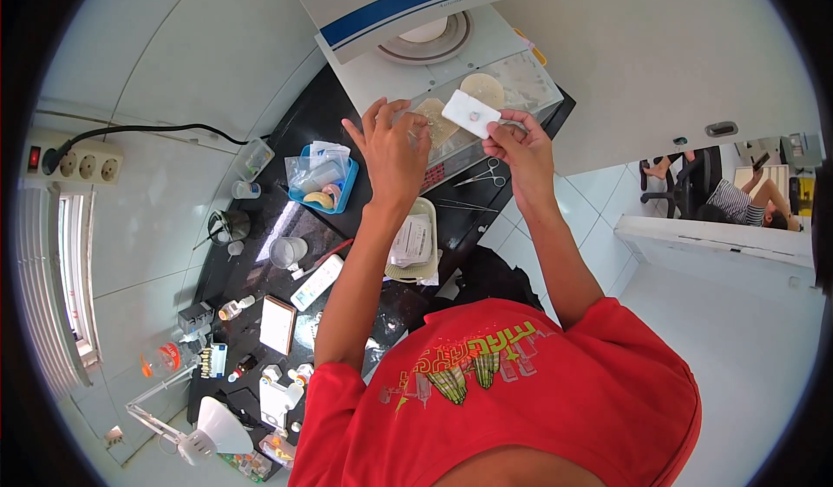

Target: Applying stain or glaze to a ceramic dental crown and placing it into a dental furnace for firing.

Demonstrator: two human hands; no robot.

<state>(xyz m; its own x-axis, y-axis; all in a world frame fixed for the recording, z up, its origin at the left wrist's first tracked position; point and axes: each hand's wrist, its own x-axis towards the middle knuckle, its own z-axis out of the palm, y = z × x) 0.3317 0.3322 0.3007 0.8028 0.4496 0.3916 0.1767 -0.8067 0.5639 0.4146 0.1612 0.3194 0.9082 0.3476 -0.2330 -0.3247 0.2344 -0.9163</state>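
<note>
My right hand (521, 144) pinches the edge of a small white rectangular slab (466, 107) between thumb and fingers. A tiny pale, greyish piece lies on the slab; its kind is too small to make out. To the slab's left, my left hand (392, 150) is raised with thumb and index finger pinched together and the other fingers spread. Whatever sits in that pinch, if anything, cannot be seen. Behind both hands is a white machine with a blue stripe (451, 1) and a round platform (429, 40). A beige disc (482, 91) lies on the ledge at its front.
Scissors (486, 173) and thin tweezers (468, 205) lie near the black counter's right edge. A blue basket (351, 188) with packets and a cream tray (431, 205) stand closer. Bottles, a cup (287, 252) and a lamp (217, 426) crowd the left. A person sits at far right.
</note>
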